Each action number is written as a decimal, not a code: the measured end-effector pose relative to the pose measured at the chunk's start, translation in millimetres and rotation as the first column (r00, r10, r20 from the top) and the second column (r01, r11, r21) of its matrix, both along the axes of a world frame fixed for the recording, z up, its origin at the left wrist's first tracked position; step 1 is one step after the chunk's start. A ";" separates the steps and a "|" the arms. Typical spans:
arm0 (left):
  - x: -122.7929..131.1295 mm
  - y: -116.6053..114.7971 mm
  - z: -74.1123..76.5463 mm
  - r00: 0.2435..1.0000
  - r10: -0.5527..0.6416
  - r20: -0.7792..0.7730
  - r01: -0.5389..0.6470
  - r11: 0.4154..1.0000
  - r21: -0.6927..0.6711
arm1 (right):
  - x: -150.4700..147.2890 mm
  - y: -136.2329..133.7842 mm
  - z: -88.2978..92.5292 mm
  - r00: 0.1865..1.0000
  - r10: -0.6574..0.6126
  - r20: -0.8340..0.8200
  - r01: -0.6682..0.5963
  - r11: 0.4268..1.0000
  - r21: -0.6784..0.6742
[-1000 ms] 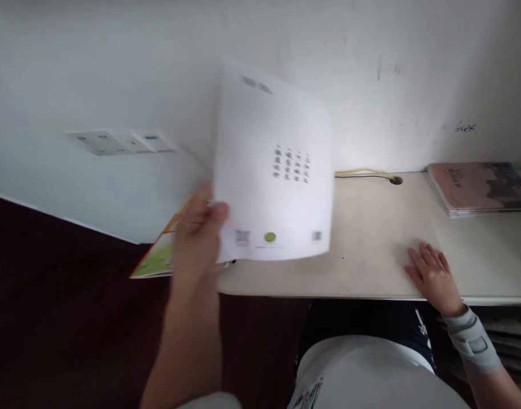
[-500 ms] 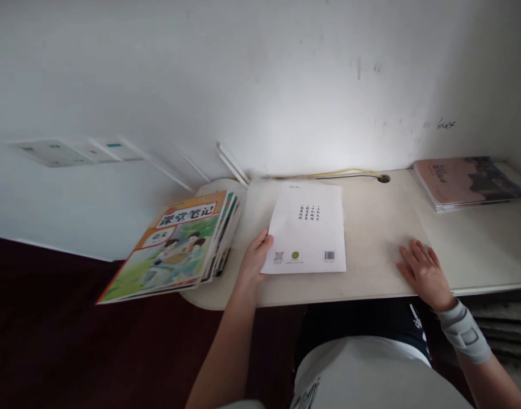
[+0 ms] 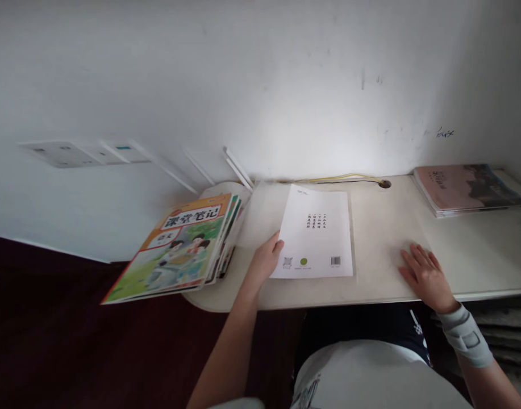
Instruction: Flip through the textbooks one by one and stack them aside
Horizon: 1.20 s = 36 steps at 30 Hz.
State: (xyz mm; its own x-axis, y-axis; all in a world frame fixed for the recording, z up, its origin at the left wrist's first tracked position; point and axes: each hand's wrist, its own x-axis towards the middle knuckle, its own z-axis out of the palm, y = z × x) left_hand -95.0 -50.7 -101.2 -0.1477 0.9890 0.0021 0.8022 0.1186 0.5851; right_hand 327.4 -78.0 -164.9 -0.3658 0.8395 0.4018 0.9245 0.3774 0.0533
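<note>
My left hand grips the lower left edge of a white booklet, thumb on top and fingers partly hidden beneath. The booklet shows columns of dark print, a green round mark and a barcode at its lower edge. Under it, a clear plastic sheet covers part of the pale desk. To the right, my right hand lies palm down on the desk with fingers spread, holding nothing. A grey wrist support wraps that wrist.
A stack of colourful workbooks overhangs the desk's left end. At the back right lies a pile of pinkish-brown books. A yellow cable runs along the wall to a round hole. Sockets sit on the left wall.
My left hand and the booklet have shifted slightly right, and the booklet is a little more tilted. My right hand stays resting on the desk. The whole view has shifted slightly.
</note>
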 end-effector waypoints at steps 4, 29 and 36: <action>2.6 -17.5 -6.0 0.999 0.053 -0.001 -0.053 0.998 -0.034 | 14.6 -3.5 -2.0 0.999 0.030 -0.021 -0.031 1.000 -0.006; 56.2 -72.6 13.7 0.840 -0.130 0.527 -0.027 0.960 0.279 | 26.5 -9.4 -0.7 0.993 0.017 -0.115 -0.019 1.000 -0.018; 162.1 -47.7 -0.8 0.953 -0.303 0.007 0.267 0.852 0.451 | 22.6 -9.7 -0.6 0.970 -0.150 -0.193 0.149 0.989 -0.020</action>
State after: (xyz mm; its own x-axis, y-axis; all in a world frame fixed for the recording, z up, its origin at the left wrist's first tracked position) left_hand 67.0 -98.3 -102.1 0.1229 0.8860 0.4471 0.7126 -0.3924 0.5816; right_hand 350.0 -87.7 -165.4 -0.1514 0.8811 0.4481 0.9631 0.2335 -0.1339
